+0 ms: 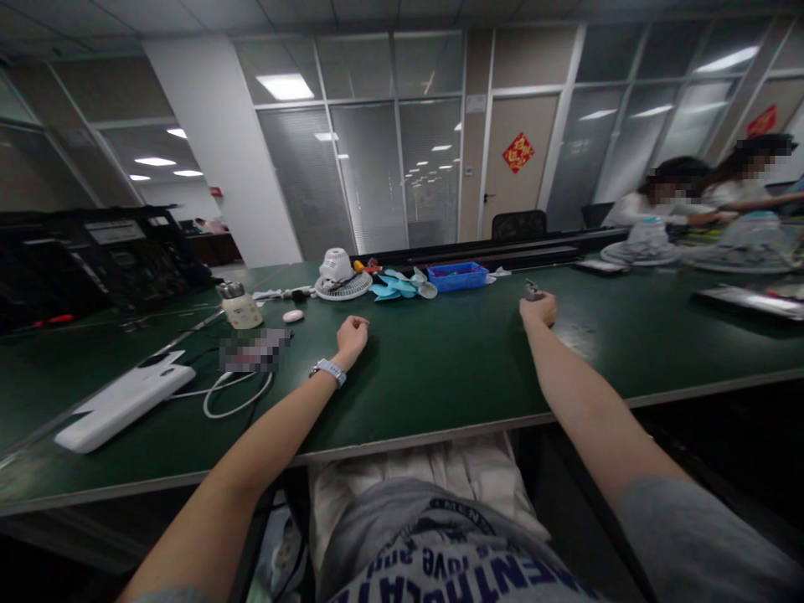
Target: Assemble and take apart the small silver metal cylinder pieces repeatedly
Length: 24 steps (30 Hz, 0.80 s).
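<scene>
My left hand [353, 337], with a pale watch on its wrist, is held above the green tabletop, left of the middle. Its fingers are curled together, and what they may hold is too small to make out. Farther right, my right hand [541, 311] is closed round a small grey metal part [533, 289] that sticks up past the fingers. Beyond my left hand lie light-blue fan blades [394, 286], beside a white fan body with its round grille [342, 280]. Between the two hands, toward the back, stands a blue tray [457, 277] with dark small things in it.
At left are a cream bottle [240, 306], a pink oval thing [292, 316], a white power bank [122, 410] and a looped white cable [237, 412]. Black equipment [126, 260] stands far left. Two people sit at far right by fan grilles [653, 243].
</scene>
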{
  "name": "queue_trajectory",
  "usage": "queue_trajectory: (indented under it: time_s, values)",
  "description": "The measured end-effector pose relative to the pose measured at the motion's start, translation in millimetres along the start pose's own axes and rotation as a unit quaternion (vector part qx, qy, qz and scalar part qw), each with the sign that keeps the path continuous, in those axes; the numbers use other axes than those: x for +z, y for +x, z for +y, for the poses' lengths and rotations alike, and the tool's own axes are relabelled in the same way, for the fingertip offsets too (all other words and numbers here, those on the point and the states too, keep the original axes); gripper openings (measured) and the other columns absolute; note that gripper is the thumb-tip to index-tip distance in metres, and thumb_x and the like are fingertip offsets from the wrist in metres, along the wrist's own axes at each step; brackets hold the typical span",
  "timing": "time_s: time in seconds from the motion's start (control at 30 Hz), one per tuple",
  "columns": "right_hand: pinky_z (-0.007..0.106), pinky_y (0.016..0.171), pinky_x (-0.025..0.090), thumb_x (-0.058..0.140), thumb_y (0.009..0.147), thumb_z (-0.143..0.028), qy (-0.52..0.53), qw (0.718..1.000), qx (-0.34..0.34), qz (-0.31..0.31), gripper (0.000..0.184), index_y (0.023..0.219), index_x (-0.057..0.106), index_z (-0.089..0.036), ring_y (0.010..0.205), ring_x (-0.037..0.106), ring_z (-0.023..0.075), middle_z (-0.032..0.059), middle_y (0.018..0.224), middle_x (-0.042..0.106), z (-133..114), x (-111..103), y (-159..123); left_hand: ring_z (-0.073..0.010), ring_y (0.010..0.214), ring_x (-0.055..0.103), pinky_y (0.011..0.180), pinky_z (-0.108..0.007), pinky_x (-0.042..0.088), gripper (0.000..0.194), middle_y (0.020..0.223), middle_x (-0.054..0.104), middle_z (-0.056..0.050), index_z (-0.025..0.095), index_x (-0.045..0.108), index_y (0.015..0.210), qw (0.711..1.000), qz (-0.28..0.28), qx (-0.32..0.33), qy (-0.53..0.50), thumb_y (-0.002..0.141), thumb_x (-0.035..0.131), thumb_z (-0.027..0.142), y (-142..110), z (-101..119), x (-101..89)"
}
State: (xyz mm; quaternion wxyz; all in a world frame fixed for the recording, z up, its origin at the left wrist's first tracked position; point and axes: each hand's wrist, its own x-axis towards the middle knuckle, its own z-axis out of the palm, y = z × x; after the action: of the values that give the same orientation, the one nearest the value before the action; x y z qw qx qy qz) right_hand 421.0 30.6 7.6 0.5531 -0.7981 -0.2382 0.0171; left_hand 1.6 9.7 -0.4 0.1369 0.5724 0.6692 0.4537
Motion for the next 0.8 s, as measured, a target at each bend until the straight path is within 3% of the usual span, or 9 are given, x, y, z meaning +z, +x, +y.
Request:
queue_trajectory:
  time_s: [0.23, 0.3, 0.4, 0.47, 0.6, 0.7, 0.8]
  values:
    - [0.045, 0.094, 0.043, 0.066, 0.071, -0.016, -0.056, 0.998, -0.014, 0.001, 0.027, 0.098, 0.071, -0.019, 0.100, 0.065, 0.0285, 0.0128, 0.099, 0.070, -9.4, -1.6, -13.4, -0.0188, 0.088, 0.064, 0.079, -0.028, 0.044, 0.014, 0.096, 0.071, -0.005, 0.020, 0.066, 0.088, 1.000, -0.004, 0.006, -0.002, 0.080, 0.054, 0.020, -0.5, -0.7, 0.2]
    - [0.045, 0.095, 0.043, 0.066, 0.070, -0.018, -0.044, 0.997, -0.061, -0.028, 0.030, 0.100, 0.072, -0.020, 0.101, 0.065, 0.0279, 0.0111, 0.099, 0.072, -22.5, 2.6, -30.1, -0.0189, 0.088, 0.064, 0.079, -0.028, 0.045, 0.014, 0.096, 0.071, -0.005, 0.020, 0.066, 0.088, 1.000, -0.003, 0.008, -0.002, 0.080, 0.054, 0.020, 0.1, -1.8, 0.6]
    - [0.038, 0.092, 0.046, 0.071, 0.069, -0.024, 0.023, 0.980, -0.153, -0.127, 0.037, 0.106, 0.072, -0.022, 0.101, 0.065, 0.0250, 0.0068, 0.103, 0.072, -47.7, 17.6, -72.6, -0.0195, 0.088, 0.064, 0.080, -0.029, 0.045, 0.016, 0.095, 0.071, -0.006, 0.020, 0.067, 0.087, 1.000, -0.003, 0.009, 0.001, 0.079, 0.054, 0.019, 0.4, -1.9, 0.5]
    - [0.033, 0.087, 0.050, 0.075, 0.067, -0.028, 0.073, 0.950, -0.199, -0.228, 0.039, 0.105, 0.073, -0.022, 0.097, 0.067, 0.0228, 0.0048, 0.102, 0.073, -62.4, 31.5, -111.6, -0.0198, 0.088, 0.064, 0.081, -0.029, 0.046, 0.016, 0.095, 0.072, -0.006, 0.020, 0.068, 0.088, 1.000, -0.004, 0.014, -0.004, 0.079, 0.055, 0.020, -0.6, 0.3, -0.3]
    - [0.029, 0.081, 0.054, 0.080, 0.064, -0.027, 0.141, 0.855, -0.274, -0.418, 0.041, 0.103, 0.073, -0.019, 0.088, 0.069, 0.0202, 0.0042, 0.095, 0.075, -75.9, 56.5, -192.7, -0.0192, 0.090, 0.065, 0.083, -0.029, 0.046, 0.020, 0.096, 0.072, -0.006, 0.019, 0.071, 0.092, 0.994, -0.026, 0.077, -0.076, 0.081, 0.056, 0.028, -6.1, 9.6, -1.8]
    - [0.030, 0.081, 0.055, 0.078, 0.066, -0.025, 0.165, 0.797, -0.325, -0.482, 0.038, 0.104, 0.073, -0.020, 0.085, 0.070, 0.0199, 0.0033, 0.092, 0.075, -74.5, 65.3, -231.2, -0.0196, 0.092, 0.064, 0.086, -0.029, 0.047, 0.029, 0.098, 0.073, -0.006, 0.018, 0.072, 0.095, 0.979, -0.050, 0.162, -0.112, 0.083, 0.057, 0.040, -10.5, 15.0, -1.3]
    - [0.031, 0.081, 0.056, 0.077, 0.069, -0.025, 0.170, 0.776, -0.350, -0.497, 0.037, 0.106, 0.072, -0.021, 0.085, 0.070, 0.0203, 0.0034, 0.093, 0.075, -70.8, 66.1, -243.0, -0.0211, 0.093, 0.065, 0.086, -0.032, 0.047, 0.034, 0.099, 0.073, -0.008, 0.018, 0.074, 0.095, 0.974, -0.058, 0.198, -0.098, 0.083, 0.058, 0.045, -11.8, 15.4, 1.0]
